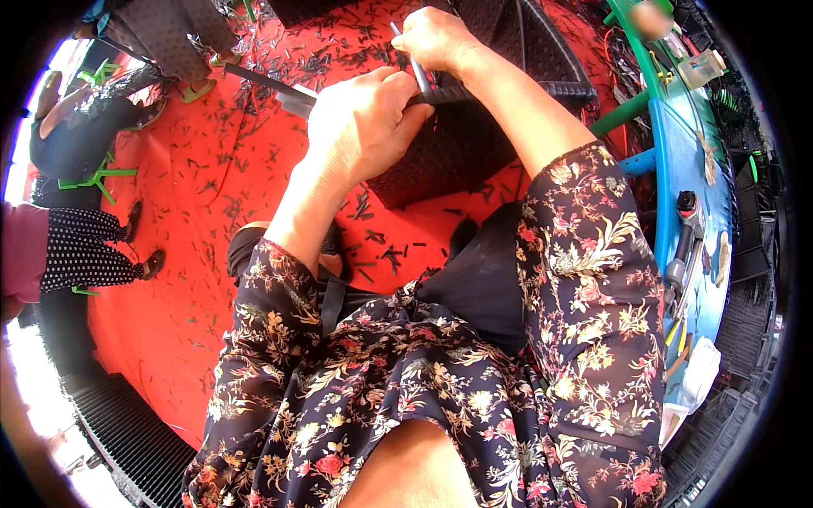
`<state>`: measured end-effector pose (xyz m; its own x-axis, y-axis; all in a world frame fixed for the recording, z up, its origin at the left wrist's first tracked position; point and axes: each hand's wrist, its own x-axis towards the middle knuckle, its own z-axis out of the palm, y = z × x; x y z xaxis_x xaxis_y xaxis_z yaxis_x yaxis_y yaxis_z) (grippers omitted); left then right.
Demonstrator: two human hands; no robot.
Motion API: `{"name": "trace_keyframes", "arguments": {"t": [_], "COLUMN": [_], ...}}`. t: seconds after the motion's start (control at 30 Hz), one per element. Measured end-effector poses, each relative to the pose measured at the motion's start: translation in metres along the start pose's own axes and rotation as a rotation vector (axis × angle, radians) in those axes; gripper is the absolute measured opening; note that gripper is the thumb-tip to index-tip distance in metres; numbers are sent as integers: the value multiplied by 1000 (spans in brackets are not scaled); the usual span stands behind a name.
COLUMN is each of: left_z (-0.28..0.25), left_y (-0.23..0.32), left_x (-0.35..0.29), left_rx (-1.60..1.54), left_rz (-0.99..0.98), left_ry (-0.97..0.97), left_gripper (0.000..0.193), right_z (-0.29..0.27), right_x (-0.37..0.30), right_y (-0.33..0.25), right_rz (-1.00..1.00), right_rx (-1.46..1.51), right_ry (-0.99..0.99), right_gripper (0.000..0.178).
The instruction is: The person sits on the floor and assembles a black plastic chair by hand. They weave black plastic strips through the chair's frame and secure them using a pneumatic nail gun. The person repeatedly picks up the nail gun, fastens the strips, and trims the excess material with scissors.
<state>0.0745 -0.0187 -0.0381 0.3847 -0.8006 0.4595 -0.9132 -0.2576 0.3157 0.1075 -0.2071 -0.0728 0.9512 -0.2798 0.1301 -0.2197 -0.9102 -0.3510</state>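
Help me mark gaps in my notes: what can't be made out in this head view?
In the head view:
- Inner end of the long, thin black strip: hidden by the left hand.
- Middle of the slim grey rod: covered by the right hand.
- Part of the black woven piece: behind the right forearm.
- Upper body of the person in black dotted trousers: cut off by the left edge.

Dark scraps (391,256) are being carried by the red floor (144,339), a grey tool (686,240) by the blue surface (675,161).
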Motion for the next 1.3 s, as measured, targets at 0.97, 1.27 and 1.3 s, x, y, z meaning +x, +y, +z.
{"name": "trace_keyframes", "arguments": {"t": [0.97,1.27,1.3], "left_z": [15,10,9], "left_y": [-5,-8,-8], "left_x": [-2,-4,-4], "left_rx": [-17,-27,-30], "left_rz": [-26,108,102], "left_ry": [163,108,103], "left_gripper": [20,11,11], "right_z": [-12,-17,-20], "right_x": [-4,-13,-14], "right_y": [-20,-26,-26], "right_rz": [229,91,92], "right_rx": [-54,-56,-18], "right_ry": [-365,-282,-227], "right_gripper": [27,26,25]}}
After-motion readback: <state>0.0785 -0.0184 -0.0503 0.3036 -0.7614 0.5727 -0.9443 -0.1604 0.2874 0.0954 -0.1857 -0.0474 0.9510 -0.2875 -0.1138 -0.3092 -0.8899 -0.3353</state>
